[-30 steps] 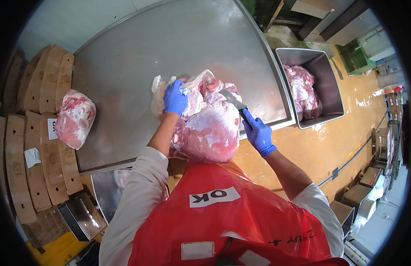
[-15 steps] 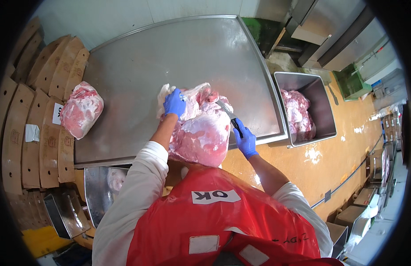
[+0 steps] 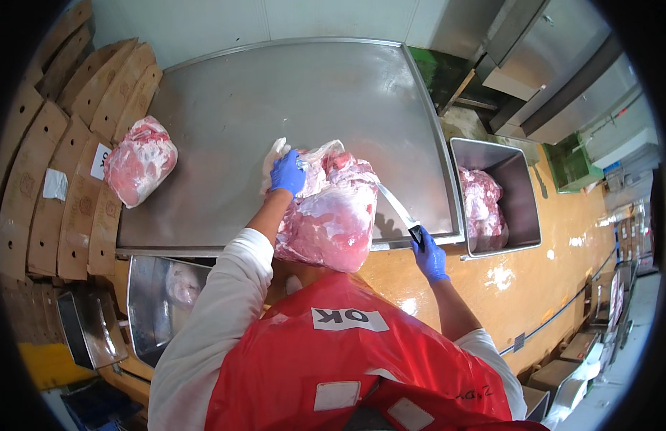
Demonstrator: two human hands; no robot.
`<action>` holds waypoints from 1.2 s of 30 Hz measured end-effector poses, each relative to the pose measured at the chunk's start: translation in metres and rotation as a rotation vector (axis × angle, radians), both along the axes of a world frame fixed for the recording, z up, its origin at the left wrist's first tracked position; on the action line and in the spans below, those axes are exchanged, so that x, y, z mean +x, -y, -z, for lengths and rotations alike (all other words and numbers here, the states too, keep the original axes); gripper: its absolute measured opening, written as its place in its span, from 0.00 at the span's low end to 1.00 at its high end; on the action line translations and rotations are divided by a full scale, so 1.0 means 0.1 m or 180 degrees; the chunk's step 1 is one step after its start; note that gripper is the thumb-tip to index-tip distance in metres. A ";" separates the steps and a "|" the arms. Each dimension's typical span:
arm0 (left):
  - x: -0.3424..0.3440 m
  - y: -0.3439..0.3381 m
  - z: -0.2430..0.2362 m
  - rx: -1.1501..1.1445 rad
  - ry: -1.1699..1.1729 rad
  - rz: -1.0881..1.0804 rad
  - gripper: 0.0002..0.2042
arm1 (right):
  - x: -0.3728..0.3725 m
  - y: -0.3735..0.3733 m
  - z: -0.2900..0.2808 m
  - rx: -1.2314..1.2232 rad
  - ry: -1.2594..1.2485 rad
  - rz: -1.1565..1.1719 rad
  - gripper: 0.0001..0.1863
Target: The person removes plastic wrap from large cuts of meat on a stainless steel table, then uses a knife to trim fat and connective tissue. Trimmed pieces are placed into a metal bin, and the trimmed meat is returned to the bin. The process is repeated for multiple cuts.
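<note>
A big piece of raw meat (image 3: 325, 223) with white fat sits at the front edge of the steel table (image 3: 275, 82). My left hand (image 3: 288, 172), in a blue glove, has its fingers bent onto the fatty upper left of the piece, gripping it. My right hand (image 3: 428, 255), also gloved, is closed round the black handle of a long knife (image 3: 396, 201), low at the right of the meat. The blade angles up to the meat's upper right side, its tip at or very near the surface. A second piece of meat (image 3: 140, 161) rests at the table's left end.
Stacked cardboard (image 3: 52, 194) lines the left side. A steel bin of meat (image 3: 518, 215) stands right of the table, another steel container (image 3: 146, 302) below its left front. A green crate (image 3: 570, 161) is at the far right, boxes (image 3: 577, 345) along the lower right.
My right hand has drawn the knife out and down to the right, showing more blade. My left hand stays on the meat. The whole view has shifted with the head.
</note>
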State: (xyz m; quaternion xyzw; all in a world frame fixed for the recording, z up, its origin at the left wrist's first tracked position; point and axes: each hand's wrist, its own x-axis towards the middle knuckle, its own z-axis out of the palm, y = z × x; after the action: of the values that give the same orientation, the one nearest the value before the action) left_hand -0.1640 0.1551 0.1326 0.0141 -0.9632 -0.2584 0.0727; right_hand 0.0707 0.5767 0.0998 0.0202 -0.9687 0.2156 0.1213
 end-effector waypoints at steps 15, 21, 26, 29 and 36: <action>0.42 0.21 -0.06 0.0111 -0.0489 -0.0164 0.21 | -1.74 0.17 0.32 0.0147 -0.0305 0.0237 0.17; 0.66 0.36 0.00 0.0418 -0.0657 -0.0181 0.19 | -2.13 2.15 -1.27 -0.1303 -0.0129 -0.0701 0.13; 0.64 0.61 -0.17 0.2306 -0.0324 -0.0724 0.14 | -2.25 2.76 -0.94 0.0442 0.0273 -0.0421 0.24; 0.55 0.76 -0.13 0.2720 -0.1177 -0.0679 0.09 | -2.38 2.92 -0.81 0.0625 0.0678 -0.0286 0.22; 0.13 1.02 -0.70 0.4745 -0.0347 -0.0779 0.02 | -2.37 2.58 -0.78 -0.3365 0.1519 -0.0174 0.14</action>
State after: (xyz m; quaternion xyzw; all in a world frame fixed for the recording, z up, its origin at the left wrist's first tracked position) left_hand -0.1512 0.0530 0.2029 0.1535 -0.5200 -0.8317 0.1197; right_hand -0.1663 0.3182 0.1777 -0.0673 -0.7291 0.6718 -0.1125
